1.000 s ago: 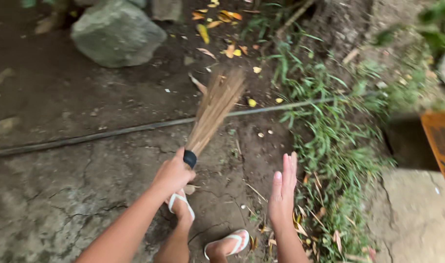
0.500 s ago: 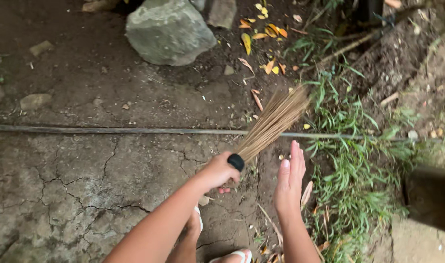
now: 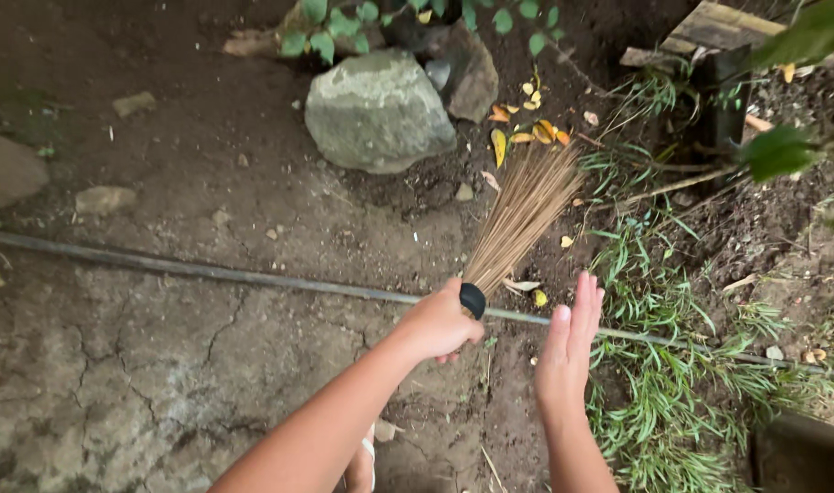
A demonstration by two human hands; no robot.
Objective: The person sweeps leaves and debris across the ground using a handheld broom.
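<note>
Head view, looking down on bare earth and cracked ground. Left hand [image 3: 438, 321] clenched around the black-bound grip [image 3: 473, 300] of a stick broom [image 3: 523, 215]; bristles fanned up and to the right, tips spread on dark soil just below a scatter of yellow leaves [image 3: 525, 126]. Right hand [image 3: 568, 351] released, fingers straight and pressed together, palm turned toward the broom, just beside the grip but apart from it, holding nothing. Thin grey pipe [image 3: 207, 271] laid across the ground from the left edge, passing under the left hand and on toward the right into the grass [image 3: 672, 365]. Large grey rock [image 3: 378, 111] up and left of the bristles, well apart from both hands; smaller dark stone [image 3: 473, 73] leaning against its right side. Flat pale stones [image 3: 105, 199] on the left, near the pipe. Green leafy shoots [image 3: 344, 27] along the top edge above the rock. Wooden plank [image 3: 727, 32] at upper right, partly behind large blurred leaves [image 3: 782, 151]. Sandalled foot [image 3: 362, 461] partly visible at the bottom edge beneath the left forearm. Single fallen leaves [image 3: 537, 297] on the soil between the two hands.
</note>
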